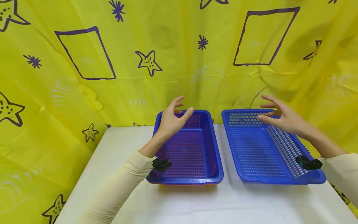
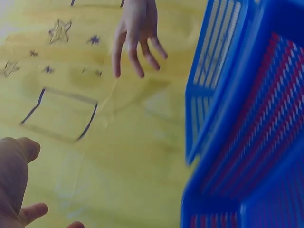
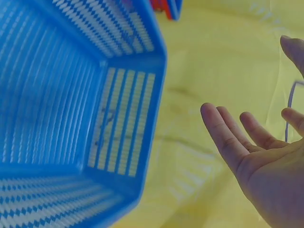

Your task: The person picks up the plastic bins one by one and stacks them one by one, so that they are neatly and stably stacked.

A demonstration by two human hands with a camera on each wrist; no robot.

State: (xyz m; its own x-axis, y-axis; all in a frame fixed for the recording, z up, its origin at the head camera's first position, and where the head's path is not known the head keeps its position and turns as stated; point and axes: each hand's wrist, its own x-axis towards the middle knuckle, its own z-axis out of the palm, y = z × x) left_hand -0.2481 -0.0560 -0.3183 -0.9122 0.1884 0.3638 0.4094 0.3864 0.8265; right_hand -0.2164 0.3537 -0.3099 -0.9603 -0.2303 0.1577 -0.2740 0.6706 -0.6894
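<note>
My left hand point(image 1: 171, 122) hovers over the far left part of a blue plastic basket point(image 1: 219, 168), fingers spread and holding nothing. Red shows through this basket's slots and under its near rim. To the right stands a second blue basket point(image 1: 251, 152) with slotted walls, which has nothing in it. Above its far right corner my right hand point(image 1: 283, 119) is raised, fingers loosely bent and apart, gripping nothing. In the right wrist view the right hand point(image 3: 270, 156) shows its palm beside the basket wall point(image 3: 123, 123). Neither hand touches a basket.
Both baskets stand side by side on a white table point(image 1: 117, 186), with a narrow gap between them. A yellow curtain point(image 1: 179, 84) with drawn stars and shells hangs directly behind and along the sides. Dark straps point(image 1: 161, 165) sit at both wrists.
</note>
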